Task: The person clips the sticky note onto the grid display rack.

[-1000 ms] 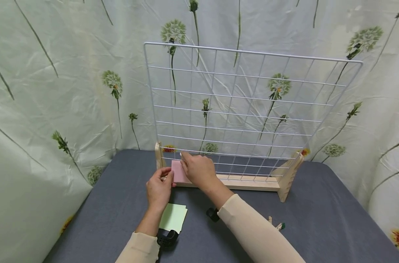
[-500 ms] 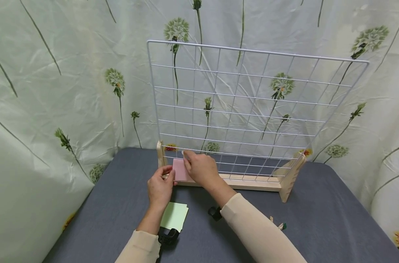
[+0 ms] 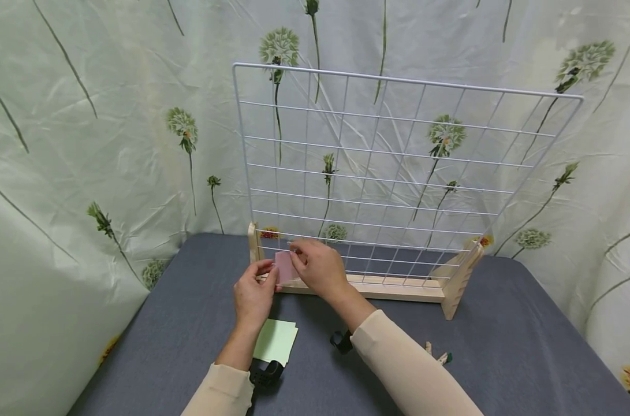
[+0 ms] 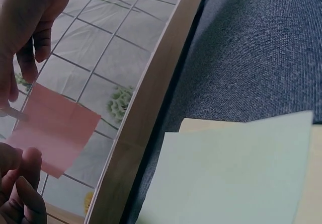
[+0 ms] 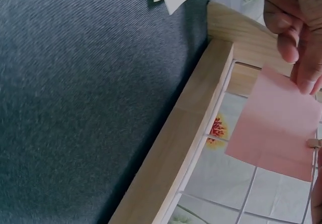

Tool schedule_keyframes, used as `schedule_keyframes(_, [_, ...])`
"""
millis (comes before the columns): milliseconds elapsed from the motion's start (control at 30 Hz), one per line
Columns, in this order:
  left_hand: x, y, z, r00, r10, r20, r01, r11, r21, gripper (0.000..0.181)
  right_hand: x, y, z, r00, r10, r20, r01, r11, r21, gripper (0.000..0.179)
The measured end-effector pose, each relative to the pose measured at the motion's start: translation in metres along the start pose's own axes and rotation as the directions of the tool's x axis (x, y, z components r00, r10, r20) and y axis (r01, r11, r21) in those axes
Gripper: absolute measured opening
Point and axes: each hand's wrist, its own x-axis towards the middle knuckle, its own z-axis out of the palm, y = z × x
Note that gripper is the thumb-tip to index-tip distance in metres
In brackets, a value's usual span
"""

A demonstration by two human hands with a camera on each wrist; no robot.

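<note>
A square pink paper note (image 3: 283, 267) stands against the lower left of a white wire grid (image 3: 377, 153). My left hand (image 3: 254, 294) pinches the note's left edge between thumb and fingers. At the note's upper right, my right hand (image 3: 321, 268) holds a small wooden clothespin (image 5: 314, 143), whose tip lies on the note's edge beside a grid wire; most of the peg is hidden by the fingers. Both hands flank the pink note in the left wrist view, the left hand (image 4: 22, 183) below and the right hand (image 4: 35, 27) above.
Pale green paper notes (image 3: 275, 341) lie stacked on the grey cloth-covered table (image 3: 507, 346) beside the left forearm. Several small wooden pegs (image 3: 440, 357), one with green on it, lie right of the right forearm. A wooden stand (image 3: 455, 283) supports the grid; a flowered curtain hangs behind.
The right hand's fingers have shifted at the note's upper right edge, and the pink note has turned slightly and looks narrower. The left hand keeps its pinch. The head view has shifted a little.
</note>
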Motion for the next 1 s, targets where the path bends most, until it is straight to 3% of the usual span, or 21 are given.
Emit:
schedule_keyframes(233, [0.0011, 0.0009, 0.0010, 1.000, -0.022, 0.018, 0.023, 0.999, -0.025, 0.023, -0.0019, 0.0022, 0.0025, 0.983, -0.158, -0.094, 0.143, 0.978, -0.154, 0.011])
schedule_keyframes(600, [0.0004, 0.0000, 0.0020, 0.999, -0.023, 0.022, 0.023, 1.000, -0.012, 0.024, 0.0036, -0.0021, 0.0001, 0.971, -0.223, -0.087, 0.199, 0.954, -0.224, 0.005])
schedule_keyframes(733, [0.0009, 0.0000, 0.0025, 1.000, -0.017, 0.024, 0.017, 1.000, -0.019, 0.024, 0.0044, -0.0027, -0.0004, 0.972, -0.219, -0.080, 0.197, 0.955, -0.220, 0.005])
schedule_keyframes(1000, [0.0010, -0.0006, 0.0028, 0.999, 0.009, 0.031, -0.009, 1.000, -0.012, 0.021, 0.0079, -0.0004, -0.0001, 0.989, -0.141, -0.048, 0.133, 0.982, -0.136, 0.012])
